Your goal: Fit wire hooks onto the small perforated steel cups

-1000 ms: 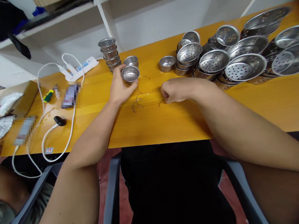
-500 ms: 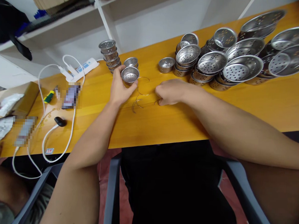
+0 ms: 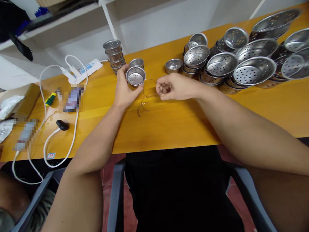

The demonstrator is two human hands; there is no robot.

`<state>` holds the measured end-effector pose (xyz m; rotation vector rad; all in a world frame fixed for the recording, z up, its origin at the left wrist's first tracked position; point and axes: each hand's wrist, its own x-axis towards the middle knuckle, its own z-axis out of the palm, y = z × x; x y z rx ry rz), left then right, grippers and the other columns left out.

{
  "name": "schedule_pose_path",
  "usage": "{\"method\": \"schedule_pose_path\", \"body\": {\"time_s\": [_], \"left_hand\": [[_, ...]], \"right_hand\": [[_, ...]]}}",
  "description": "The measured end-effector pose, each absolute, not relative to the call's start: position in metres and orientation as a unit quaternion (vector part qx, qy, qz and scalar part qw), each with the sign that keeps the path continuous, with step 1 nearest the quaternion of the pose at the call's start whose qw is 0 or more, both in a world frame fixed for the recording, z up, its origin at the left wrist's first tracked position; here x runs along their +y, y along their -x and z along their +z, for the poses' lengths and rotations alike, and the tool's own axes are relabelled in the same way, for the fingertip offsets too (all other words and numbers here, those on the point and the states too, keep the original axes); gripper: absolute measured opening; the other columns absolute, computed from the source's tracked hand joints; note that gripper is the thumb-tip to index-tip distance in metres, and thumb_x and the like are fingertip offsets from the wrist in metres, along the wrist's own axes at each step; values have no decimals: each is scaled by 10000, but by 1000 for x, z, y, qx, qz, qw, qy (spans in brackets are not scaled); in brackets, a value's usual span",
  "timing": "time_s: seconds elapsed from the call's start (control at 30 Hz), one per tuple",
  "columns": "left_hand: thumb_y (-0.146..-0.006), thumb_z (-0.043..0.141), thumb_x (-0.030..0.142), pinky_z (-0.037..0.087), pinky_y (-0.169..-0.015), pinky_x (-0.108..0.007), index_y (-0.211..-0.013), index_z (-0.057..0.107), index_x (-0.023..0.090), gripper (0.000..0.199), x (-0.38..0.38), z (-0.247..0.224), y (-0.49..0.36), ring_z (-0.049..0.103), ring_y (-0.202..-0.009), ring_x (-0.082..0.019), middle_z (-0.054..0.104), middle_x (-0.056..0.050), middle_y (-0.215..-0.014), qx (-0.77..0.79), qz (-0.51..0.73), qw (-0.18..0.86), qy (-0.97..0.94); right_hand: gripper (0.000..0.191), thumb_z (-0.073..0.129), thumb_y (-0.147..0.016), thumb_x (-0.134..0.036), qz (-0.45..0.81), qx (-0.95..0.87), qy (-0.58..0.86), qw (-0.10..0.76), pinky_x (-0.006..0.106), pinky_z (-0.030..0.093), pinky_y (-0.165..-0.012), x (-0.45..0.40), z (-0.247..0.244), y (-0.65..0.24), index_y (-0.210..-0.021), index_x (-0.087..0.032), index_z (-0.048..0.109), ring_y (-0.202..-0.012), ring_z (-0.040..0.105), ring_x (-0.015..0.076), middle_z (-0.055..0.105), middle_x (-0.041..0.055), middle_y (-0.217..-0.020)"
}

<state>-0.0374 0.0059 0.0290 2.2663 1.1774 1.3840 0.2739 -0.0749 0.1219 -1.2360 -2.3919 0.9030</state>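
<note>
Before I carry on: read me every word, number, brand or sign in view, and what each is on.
"3", then a 7 or 9, unclear which: small sticker at the table's front edge.
Blue markings on the power strip: too small to read.
Screens of the two phones: blurred, unreadable.
Metal cups: no lettering visible.

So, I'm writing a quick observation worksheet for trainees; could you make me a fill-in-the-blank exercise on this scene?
The person's ____ hand grips a small metal cup.
The widest metal bowls stand toward the person's ____ side.
The casing of the power strip is ____ with blue markings.
The handle of the small tool is green and ____.

Missing words: left; right; white; yellow.
</note>
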Motion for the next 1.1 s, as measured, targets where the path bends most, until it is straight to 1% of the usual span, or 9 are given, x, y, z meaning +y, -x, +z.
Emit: {"method": "schedule_pose_path", "body": {"time_s": [0.13,0.23,0.33,0.43,0.53,0.63,0.8,0.97,1.1], "left_hand": [[-926,1061,750,563,-1482,-685,-1688,479,389,1025,6,29,36,674,-1698,-423,653,-151,-1739,396,482,106,-774],[-913,1055,788,562,-1468,-694,-1666,494,395,1018,6,30,36,660,-1699,-434,651,-143,-1722,402,482,100,-772],[-889,1049,853,527,-1489,-708,-1668,492,391,1064,7,29,37,616,-1727,-448,628,-134,-1736,397,479,104,-776],[-893,1013,924,529,-1471,-702,-1676,474,383,1094,8,28,38,610,-1705,-426,618,-120,-1716,378,484,96,-784],[-885,1016,931,557,-1436,-698,-1666,505,380,1084,8,28,37,626,-1677,-422,635,-113,-1681,365,492,100,-784],[-795,1088,910,563,-1424,-701,-1613,591,360,1104,7,29,36,652,-1621,-432,663,-123,-1606,358,506,105,-778],[-683,1161,882,550,-1370,-770,-1444,680,338,1052,8,32,37,650,-1465,-403,668,-118,-1452,349,504,92,-785],[-812,1115,756,534,-1425,-668,-1474,593,349,937,-1,34,28,660,-1600,-363,690,-89,-1618,356,504,121,-777],[-836,1067,634,674,-1211,-591,-1554,570,360,916,-7,31,21,826,-1381,-348,779,-62,-1508,321,530,141,-772]], "right_hand": [[401,859,-1012,-308,369,-796,423,225,390,657,-817,-71,114,-272,-1394,-225,771,-861,774,238,859,72,-1084],[308,807,-1101,-461,343,-783,446,264,411,680,-804,-67,108,-272,-1293,-219,809,-860,776,259,841,99,-1044],[447,745,-1167,-657,328,-767,464,297,414,677,-782,-64,103,-272,-1252,-222,804,-850,773,263,824,108,-1036],[553,705,-1186,-757,301,-771,455,328,425,675,-791,-58,93,-274,-1305,-227,811,-857,756,266,812,111,-1057],[577,731,-1177,-795,265,-776,418,391,424,654,-776,-45,77,-275,-1309,-240,820,-821,703,258,754,77,-961],[582,830,-1125,-828,256,-761,373,465,405,586,-696,-32,63,-276,-1215,-254,814,-718,592,221,651,28,-841],[501,877,-1127,-768,254,-757,346,492,400,504,-644,-27,57,-276,-1176,-274,811,-652,483,196,567,-12,-760],[457,866,-1145,-728,238,-762,344,495,417,497,-664,-29,58,-273,-1207,-276,843,-656,467,208,549,-13,-743],[479,852,-1152,-736,227,-765,342,497,424,471,-671,-31,59,-271,-1179,-258,863,-663,471,206,555,-2,-747]]}}
